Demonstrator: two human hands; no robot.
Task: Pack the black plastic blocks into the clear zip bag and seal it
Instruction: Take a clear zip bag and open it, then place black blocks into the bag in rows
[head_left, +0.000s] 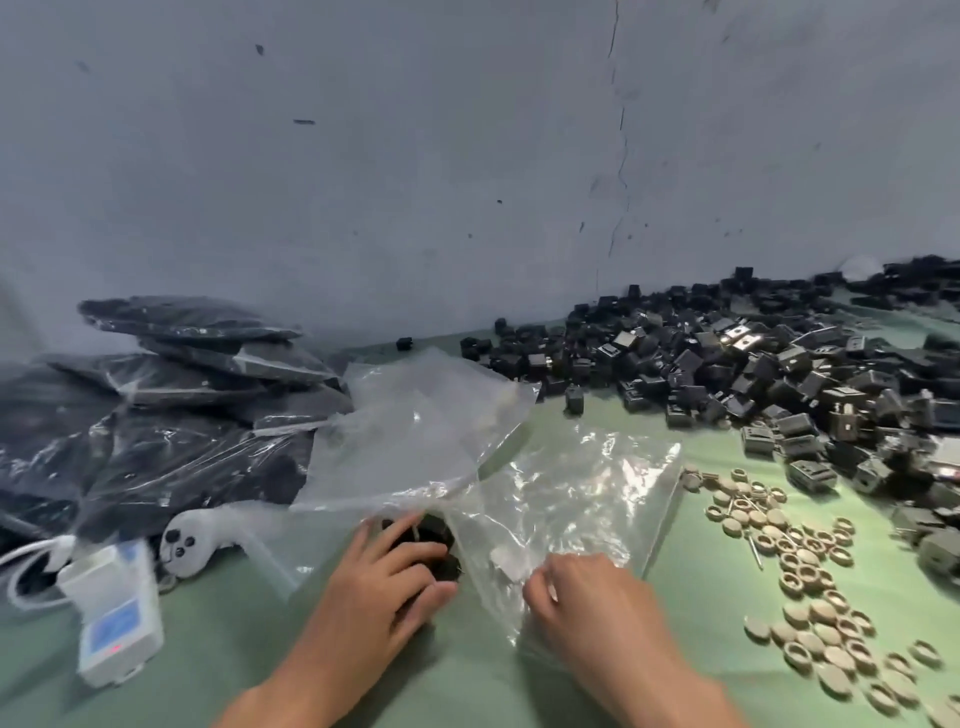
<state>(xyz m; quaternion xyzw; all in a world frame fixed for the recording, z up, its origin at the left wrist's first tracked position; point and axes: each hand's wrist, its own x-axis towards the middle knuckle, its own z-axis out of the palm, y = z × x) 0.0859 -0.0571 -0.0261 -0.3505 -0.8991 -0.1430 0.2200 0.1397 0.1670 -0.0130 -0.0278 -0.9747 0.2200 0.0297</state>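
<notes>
Plainly the clear zip bag (571, 493) is thin, limp and slippery — best pinched at its near edge, where the right hand (576, 597) pinches it on the desk (234, 649). The left hand (384, 577) curls round a few black plastic blocks (434, 545) beside it — hard, light, easily spilled.

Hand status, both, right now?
Left hand: grips a clump of black plastic blocks.
Right hand: pinches the edge of the clear zip bag.
</notes>
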